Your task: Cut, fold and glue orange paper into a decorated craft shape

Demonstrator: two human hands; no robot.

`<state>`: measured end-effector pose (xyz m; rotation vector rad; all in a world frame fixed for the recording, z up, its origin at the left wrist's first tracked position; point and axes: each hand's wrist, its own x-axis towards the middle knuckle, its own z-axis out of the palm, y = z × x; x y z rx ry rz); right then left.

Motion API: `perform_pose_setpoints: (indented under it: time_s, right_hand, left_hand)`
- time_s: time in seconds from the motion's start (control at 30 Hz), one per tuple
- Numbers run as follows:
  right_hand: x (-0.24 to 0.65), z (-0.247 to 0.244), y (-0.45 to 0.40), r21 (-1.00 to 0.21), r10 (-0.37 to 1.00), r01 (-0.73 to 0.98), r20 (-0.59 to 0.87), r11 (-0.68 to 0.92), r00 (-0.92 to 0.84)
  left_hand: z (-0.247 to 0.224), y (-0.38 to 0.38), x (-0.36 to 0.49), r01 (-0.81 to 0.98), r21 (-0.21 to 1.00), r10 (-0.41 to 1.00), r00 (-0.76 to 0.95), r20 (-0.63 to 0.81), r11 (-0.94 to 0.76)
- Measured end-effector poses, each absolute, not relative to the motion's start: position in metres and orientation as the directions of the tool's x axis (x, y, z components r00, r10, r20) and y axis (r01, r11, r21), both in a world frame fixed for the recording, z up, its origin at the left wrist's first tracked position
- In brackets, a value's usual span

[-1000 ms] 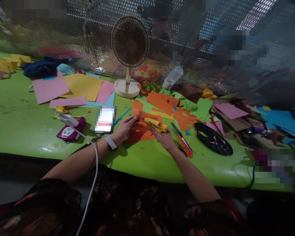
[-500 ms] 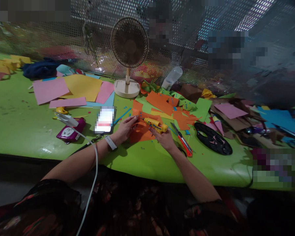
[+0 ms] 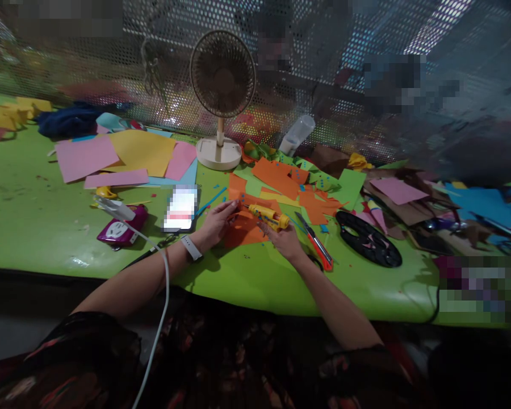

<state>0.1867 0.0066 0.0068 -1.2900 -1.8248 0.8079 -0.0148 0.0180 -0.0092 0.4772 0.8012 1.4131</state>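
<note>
My right hand (image 3: 284,238) is closed around a yellow glue gun (image 3: 268,216) dotted with small blue spots, its nozzle pointing left. Close to that nozzle, my left hand (image 3: 216,222) has its fingers pinched on a piece of orange paper (image 3: 242,230). How much of the paper lies on the green table (image 3: 221,278) is hard to tell. A red cutter knife (image 3: 317,243) lies just right of my right hand. Behind my hands are more orange sheets (image 3: 276,176) and a strip of yellow paper.
A white fan (image 3: 219,154) stands at the back. On the left lie a phone (image 3: 180,209), a purple power socket (image 3: 121,227) with a white cable, and pink and yellow sheets (image 3: 140,150). A black palette (image 3: 368,241) and paper scraps lie right.
Both hands keep nearly the same pose, with the glue gun still by the orange paper. The whole view has shifted very slightly.
</note>
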Motion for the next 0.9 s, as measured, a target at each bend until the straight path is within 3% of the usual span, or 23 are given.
perform_pose_setpoints:
  time_s: [0.23, 0.9]
  right_hand:
    - [0.1846, 0.0099, 0.0051, -0.901, 0.972, 0.38, 0.149, 0.21, -0.182]
    - [0.1847, 0.0117, 0.0037, -0.913, 0.977, 0.365, 0.127, 0.183, -0.172]
  left_hand:
    - [-0.01, 0.0188, -0.0149, -0.676, 0.725, 0.977, -0.037, -0.211, 0.131]
    - [-0.0094, 0.0178, -0.0151, -0.677, 0.723, 0.975, -0.033, -0.218, 0.138]
